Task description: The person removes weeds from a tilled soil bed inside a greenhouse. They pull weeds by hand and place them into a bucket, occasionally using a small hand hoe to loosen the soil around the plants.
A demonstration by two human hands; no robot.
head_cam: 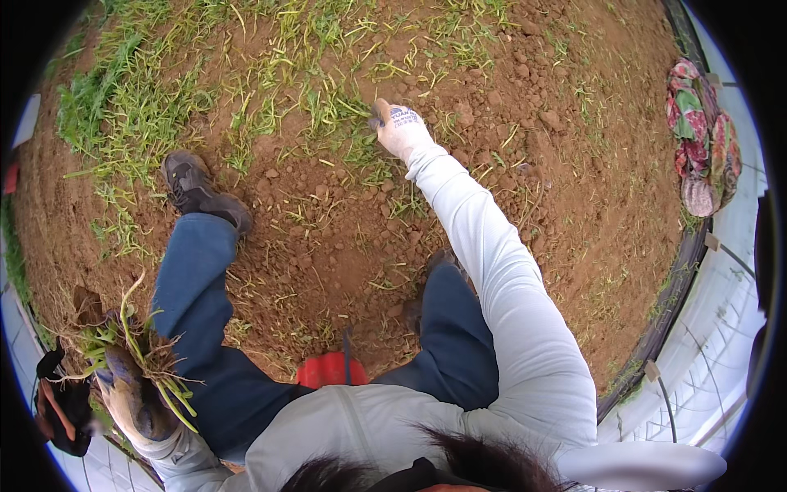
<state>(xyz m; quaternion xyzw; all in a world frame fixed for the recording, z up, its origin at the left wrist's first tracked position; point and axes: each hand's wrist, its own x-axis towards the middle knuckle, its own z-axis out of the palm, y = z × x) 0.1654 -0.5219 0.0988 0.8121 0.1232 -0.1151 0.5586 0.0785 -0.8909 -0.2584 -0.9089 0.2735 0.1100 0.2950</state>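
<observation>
At the lower left my left hand (138, 393), in a soiled work glove with dark palm and fingers, is closed round a bunch of uprooted green plants (132, 344) with pale roots. Stretched forward over the soil is my right hand (398, 126), in a white glove with a dark palm and printed writing. Its fingers are at the end of some cut green stems (344, 112) on the ground; whether they grip them cannot be told. Whatever lies under the palm is hidden.
Plant cuttings (154, 111) cover the reddish soil (320, 227) ahead and left. My shoes stand on the soil, a red object (329, 369) lies between my legs. A patterned cloth (701, 135) lies at the right edge by plastic sheeting (707, 320). A person (61, 406) is partly visible lower left.
</observation>
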